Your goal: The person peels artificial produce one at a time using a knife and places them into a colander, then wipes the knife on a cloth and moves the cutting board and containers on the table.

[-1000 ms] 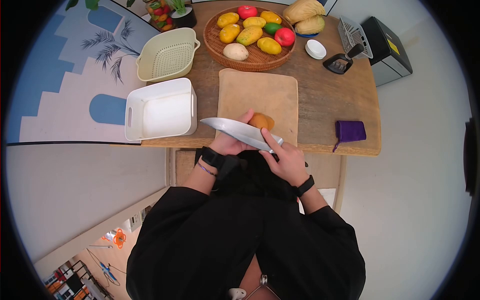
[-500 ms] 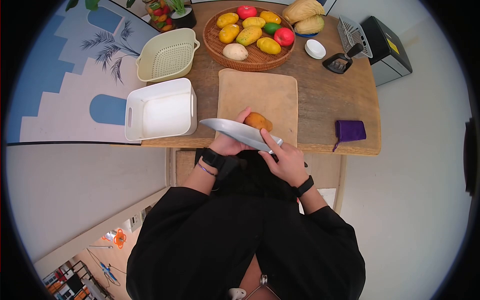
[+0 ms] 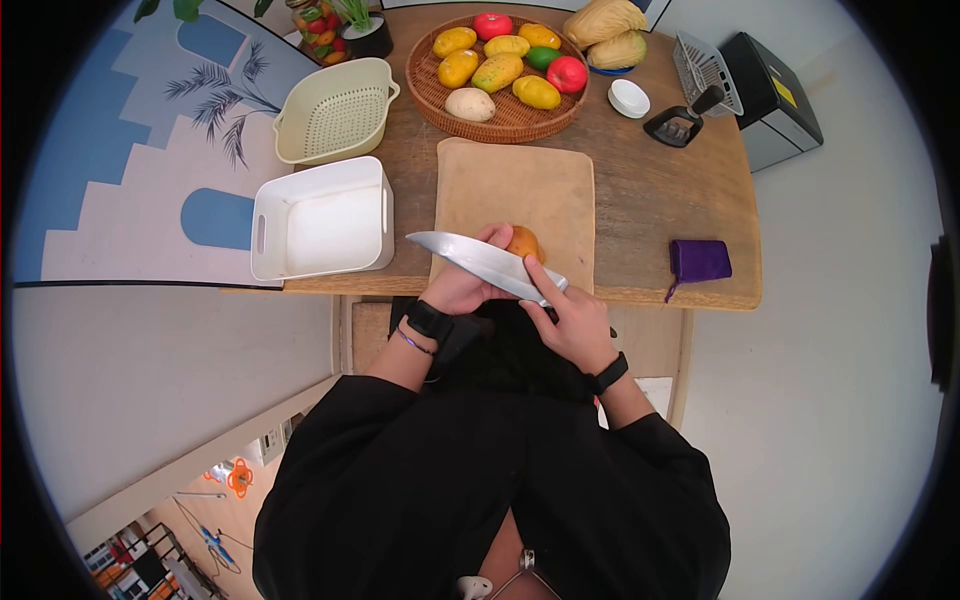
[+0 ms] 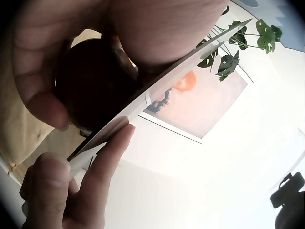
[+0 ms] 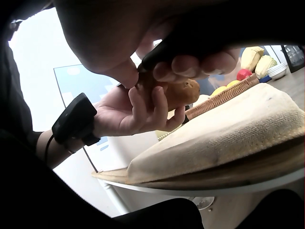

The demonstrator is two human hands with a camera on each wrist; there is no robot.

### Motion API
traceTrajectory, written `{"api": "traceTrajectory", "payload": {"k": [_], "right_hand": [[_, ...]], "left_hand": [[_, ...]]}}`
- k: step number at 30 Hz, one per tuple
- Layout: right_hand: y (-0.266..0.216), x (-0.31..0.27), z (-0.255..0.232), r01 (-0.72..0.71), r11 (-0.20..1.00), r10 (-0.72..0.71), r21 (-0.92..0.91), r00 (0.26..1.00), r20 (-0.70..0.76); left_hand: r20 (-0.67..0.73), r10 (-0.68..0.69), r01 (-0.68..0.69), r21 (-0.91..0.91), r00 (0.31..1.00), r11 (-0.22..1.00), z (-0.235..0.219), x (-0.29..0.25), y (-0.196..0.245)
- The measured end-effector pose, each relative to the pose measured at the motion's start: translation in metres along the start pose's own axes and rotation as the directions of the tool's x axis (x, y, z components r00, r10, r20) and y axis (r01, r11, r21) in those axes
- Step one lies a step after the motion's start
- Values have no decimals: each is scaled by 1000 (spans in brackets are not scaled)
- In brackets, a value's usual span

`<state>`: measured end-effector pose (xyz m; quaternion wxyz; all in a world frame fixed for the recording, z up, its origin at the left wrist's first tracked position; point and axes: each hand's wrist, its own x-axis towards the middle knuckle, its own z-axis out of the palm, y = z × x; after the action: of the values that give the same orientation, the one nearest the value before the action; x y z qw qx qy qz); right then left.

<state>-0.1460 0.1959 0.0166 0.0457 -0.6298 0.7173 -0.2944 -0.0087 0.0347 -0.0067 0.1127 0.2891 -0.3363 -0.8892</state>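
A brown, rounded potato-like item (image 3: 524, 243) is held in the left hand (image 3: 462, 286), above the near edge of a tan cloth (image 3: 516, 185). In the right wrist view, the left fingers curl round the brown item (image 5: 178, 94) from below. The right hand (image 3: 579, 326) grips a large knife (image 3: 480, 262) by its handle end, with the index finger along the blade. The blade lies across the front of the left hand, tip pointing left. From the left wrist, the blade (image 4: 157, 86) passes close beside the dark-looking item (image 4: 93, 83); whether its edge touches is unclear.
A wicker tray (image 3: 497, 130) of yellow, red and green produce stands behind the cloth. Left are a white bin (image 3: 325, 225) and a pale green colander (image 3: 335, 110). Right are a purple pouch (image 3: 701, 261), a white bowl (image 3: 629, 99) and a black-handled tool (image 3: 675, 127).
The brown item has turned and shifted slightly in the left hand, whose fingertips have moved a little. The knife has shifted only slightly, with the right hand still gripping it.
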Motion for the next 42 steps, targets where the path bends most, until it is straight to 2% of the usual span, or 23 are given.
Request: {"api": "traceTrajectory", "payload": {"k": [1,3,7,9,10,12,16,18,22,24,27,31,33,37,42], "right_hand": [[-1,0,-1,0,1000,0,0,1000,-1],[-2,-1,-2,-12,1000,12,17,1000,17],[-4,-1,-4,-15,1000,14,21,1000,19],[-4,-1,-4,-9,1000,9,15,999,38],[-4,-1,-4,-9,1000,8,16,999,38],[-4,-3,-3,-18,1000,20,-18,996,86],[-6,-5,-1,-59,998,62,-28,993,97],[-5,-4,2,-71,997,71,10,997,18],[-3,-1,0,-50,999,50,19,999,12],[-4,0,-1,-60,997,59,41,998,14],[-3,0,-1,-77,996,76,34,997,31],[-2,0,1,-81,996,80,25,996,37],[-4,2,0,-104,994,103,34,994,44],[-3,3,1,-85,995,84,50,996,24],[-10,8,-4,-112,992,106,58,990,95]], "left_hand": [[0,0,0,1,1000,1000,-3,1,-1],[93,6,-5,-20,996,1000,-9,3,-2],[94,27,-15,-128,995,992,-6,1,-1],[105,-53,69,-156,993,985,-13,8,-5],[104,-53,68,-156,993,985,-11,7,-4],[66,-11,22,-169,998,985,-6,6,-2],[43,-18,23,-116,999,993,-9,5,-1],[-21,-16,16,7,1000,1000,-7,-1,3],[1,2,-2,1,1000,1000,-5,-3,4],[-13,141,-141,-141,990,980,-8,6,-6],[-74,76,-86,-152,994,985,-11,5,-3],[-93,87,-100,-145,992,984,-12,1,-3],[-34,48,-50,-88,998,995,-15,-4,4],[36,83,-80,-95,996,992,-20,2,-4],[-98,177,-189,-135,979,973,-32,19,-27]]}}
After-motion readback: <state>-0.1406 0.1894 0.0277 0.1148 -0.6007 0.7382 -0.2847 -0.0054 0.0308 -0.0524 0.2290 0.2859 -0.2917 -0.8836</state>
